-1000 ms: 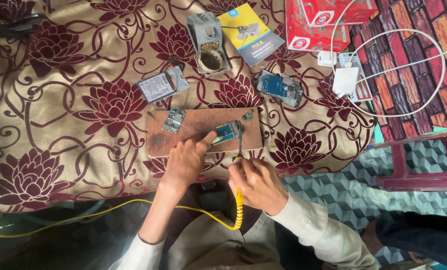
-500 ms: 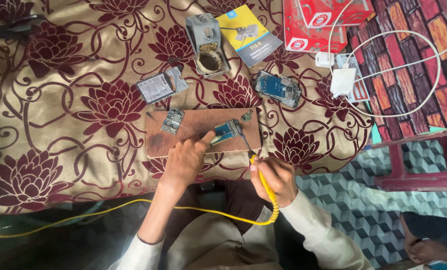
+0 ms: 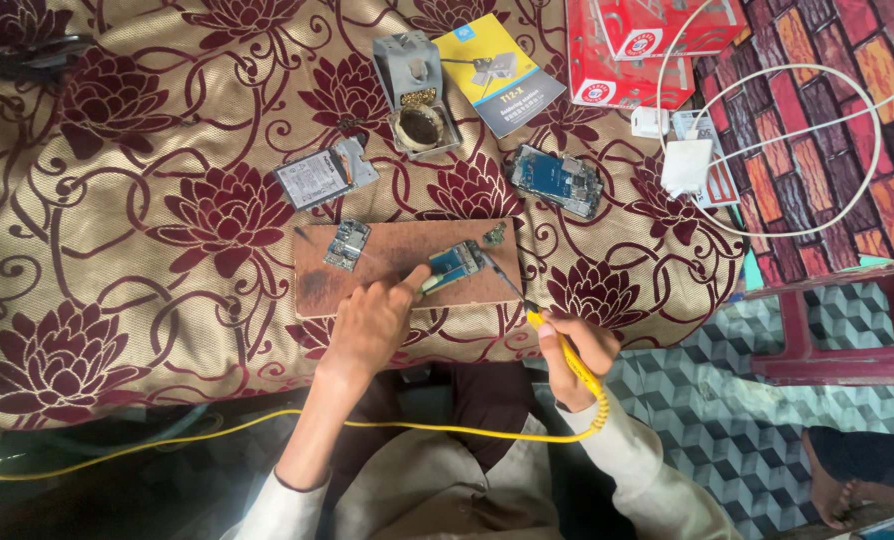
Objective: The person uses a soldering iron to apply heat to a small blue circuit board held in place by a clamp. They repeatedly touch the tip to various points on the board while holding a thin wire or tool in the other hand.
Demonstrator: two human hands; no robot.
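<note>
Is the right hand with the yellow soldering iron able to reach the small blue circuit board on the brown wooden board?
Probably yes. The right hand holds the yellow soldering iron beside the small blue circuit board, which the left hand steadies; nothing lies between.

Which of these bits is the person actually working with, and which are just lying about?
In use:
left hand pressing the small circuit board
right hand holding the yellow soldering iron
wooden board underneath

Lying about:
iron stand
booklet
opened phone
battery
white charger
red box
</note>
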